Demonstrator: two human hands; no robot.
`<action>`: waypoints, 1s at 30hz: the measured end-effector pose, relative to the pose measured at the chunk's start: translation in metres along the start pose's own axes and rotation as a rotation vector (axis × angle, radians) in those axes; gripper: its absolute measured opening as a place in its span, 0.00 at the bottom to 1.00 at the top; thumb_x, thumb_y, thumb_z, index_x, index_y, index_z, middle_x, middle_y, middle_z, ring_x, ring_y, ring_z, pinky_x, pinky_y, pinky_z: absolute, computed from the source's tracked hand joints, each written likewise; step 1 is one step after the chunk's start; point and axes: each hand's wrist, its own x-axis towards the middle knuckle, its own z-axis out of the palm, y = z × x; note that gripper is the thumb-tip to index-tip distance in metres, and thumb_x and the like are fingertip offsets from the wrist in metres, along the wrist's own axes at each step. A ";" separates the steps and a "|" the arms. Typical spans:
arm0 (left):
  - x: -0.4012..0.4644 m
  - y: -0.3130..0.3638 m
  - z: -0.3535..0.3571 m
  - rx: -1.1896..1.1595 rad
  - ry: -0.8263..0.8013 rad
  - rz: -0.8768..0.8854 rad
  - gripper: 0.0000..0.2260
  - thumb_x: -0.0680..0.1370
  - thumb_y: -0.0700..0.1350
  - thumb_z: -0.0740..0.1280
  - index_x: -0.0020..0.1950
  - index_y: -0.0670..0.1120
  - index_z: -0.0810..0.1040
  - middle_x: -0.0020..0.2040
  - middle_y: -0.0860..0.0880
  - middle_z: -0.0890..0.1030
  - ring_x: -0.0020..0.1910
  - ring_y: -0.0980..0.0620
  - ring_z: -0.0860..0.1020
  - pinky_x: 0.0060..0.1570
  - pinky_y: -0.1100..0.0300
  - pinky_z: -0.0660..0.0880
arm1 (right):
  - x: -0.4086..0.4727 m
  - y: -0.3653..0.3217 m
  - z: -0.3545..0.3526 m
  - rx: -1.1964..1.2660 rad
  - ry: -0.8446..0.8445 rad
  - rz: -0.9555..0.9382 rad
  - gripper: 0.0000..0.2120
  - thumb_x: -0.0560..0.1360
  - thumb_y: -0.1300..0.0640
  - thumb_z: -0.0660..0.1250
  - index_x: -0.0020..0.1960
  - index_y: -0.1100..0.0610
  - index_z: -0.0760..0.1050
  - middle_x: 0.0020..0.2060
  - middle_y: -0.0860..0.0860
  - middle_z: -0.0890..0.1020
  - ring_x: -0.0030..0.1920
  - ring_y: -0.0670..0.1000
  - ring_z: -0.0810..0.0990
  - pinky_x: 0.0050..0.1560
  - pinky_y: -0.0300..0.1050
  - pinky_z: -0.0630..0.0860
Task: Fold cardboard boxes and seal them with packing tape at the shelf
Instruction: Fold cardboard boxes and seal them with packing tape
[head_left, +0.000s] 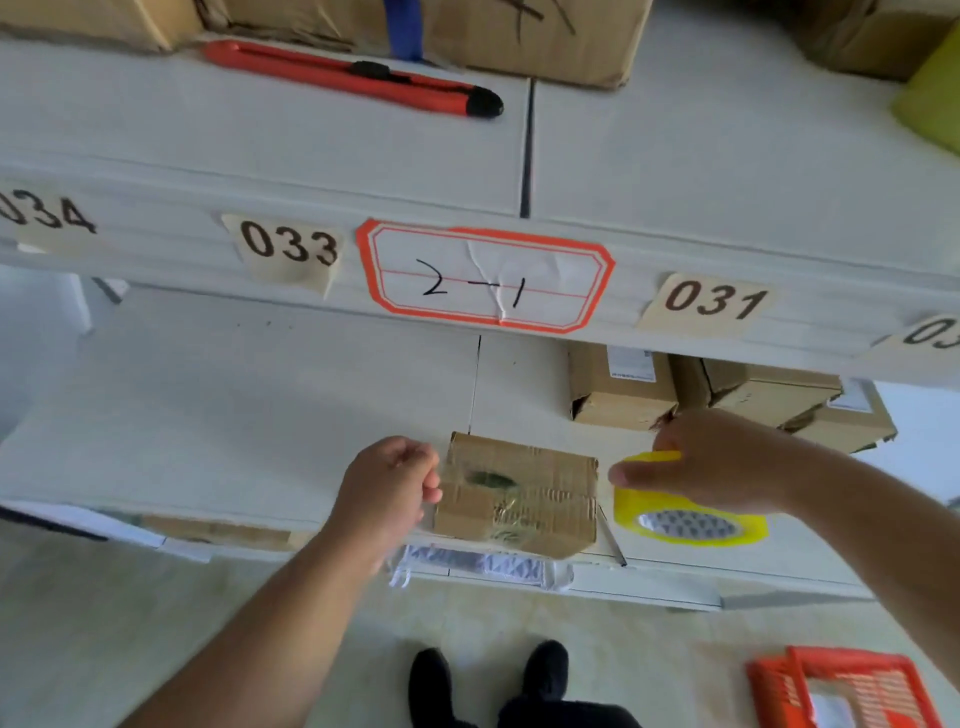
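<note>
Box (519, 493) on shelf edge btwn hands; L hand (389, 488) pinches clear tape, R hand (717, 462) grips yellow roll (685, 519)

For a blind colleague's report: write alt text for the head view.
A person's left hand pinches clear tape at a small cardboard box on a white shelf, while the right hand grips a yellow tape roll beside it. A red utility knife lies on the shelf above.

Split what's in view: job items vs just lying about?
In use:
small cardboard box, left hand at its left end
yellow tape roll, right hand on it

Lying about:
red utility knife, upper shelf
brown boxes behind
orange basket, floor
</note>
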 end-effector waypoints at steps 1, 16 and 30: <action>0.009 -0.002 0.000 -0.006 -0.008 -0.003 0.11 0.82 0.42 0.65 0.40 0.43 0.78 0.32 0.49 0.82 0.36 0.50 0.83 0.35 0.57 0.73 | 0.002 0.001 0.003 -0.055 -0.006 0.025 0.41 0.66 0.16 0.56 0.39 0.56 0.79 0.38 0.49 0.81 0.39 0.48 0.79 0.40 0.47 0.72; 0.068 -0.047 -0.003 -0.042 -0.058 -0.164 0.09 0.83 0.44 0.66 0.45 0.43 0.81 0.39 0.47 0.85 0.43 0.49 0.84 0.40 0.54 0.80 | 0.049 0.013 0.040 -0.201 -0.026 0.081 0.37 0.74 0.21 0.54 0.34 0.54 0.76 0.35 0.47 0.78 0.38 0.46 0.77 0.40 0.47 0.72; 0.079 -0.053 0.004 0.011 -0.065 -0.196 0.11 0.84 0.47 0.66 0.48 0.41 0.81 0.47 0.44 0.86 0.49 0.46 0.86 0.44 0.51 0.82 | 0.069 0.025 0.064 -0.171 -0.063 0.134 0.37 0.74 0.21 0.56 0.35 0.56 0.76 0.34 0.49 0.81 0.39 0.49 0.81 0.39 0.46 0.73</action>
